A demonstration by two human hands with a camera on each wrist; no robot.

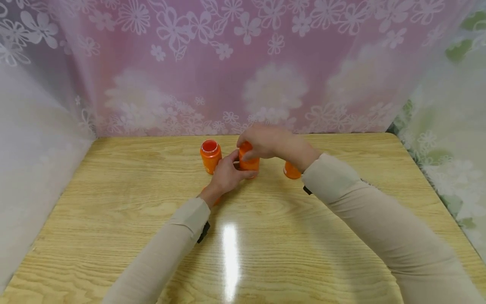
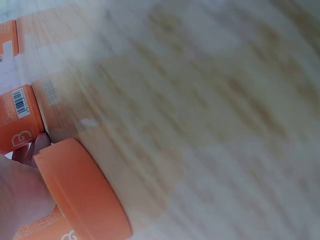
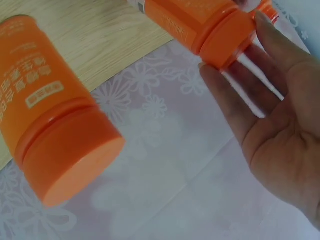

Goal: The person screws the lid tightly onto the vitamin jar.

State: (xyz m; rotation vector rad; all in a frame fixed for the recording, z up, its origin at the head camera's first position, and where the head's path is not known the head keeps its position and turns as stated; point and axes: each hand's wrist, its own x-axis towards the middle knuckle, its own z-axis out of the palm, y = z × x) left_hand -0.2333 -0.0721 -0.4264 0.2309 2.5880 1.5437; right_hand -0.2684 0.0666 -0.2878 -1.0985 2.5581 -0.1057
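Curtained-off tabletop nook; wider room type unclear. Wood-grain table (image 1: pixel 125 202) fills lower frame, pink floral curtain (image 1: pixel 228 84) hangs across top, pale floral curtain (image 1: pixel 448 139) flanks right edge.

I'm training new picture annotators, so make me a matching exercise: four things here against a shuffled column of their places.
Column one
1. Open-mouthed, cylindrical orange bottle
2. Bare right hand
3. Pink curtain with white flowers
4. Bare left hand

Column two
A. Behind the yellowish wooden table
B. Gripping the lower body of the middle cylindrical orange bottle
C. Leftmost of the bottles in the head view
D. Fingers around the round orange lid on the middle bottle

Right pairs: 1-C; 2-D; 3-A; 4-B
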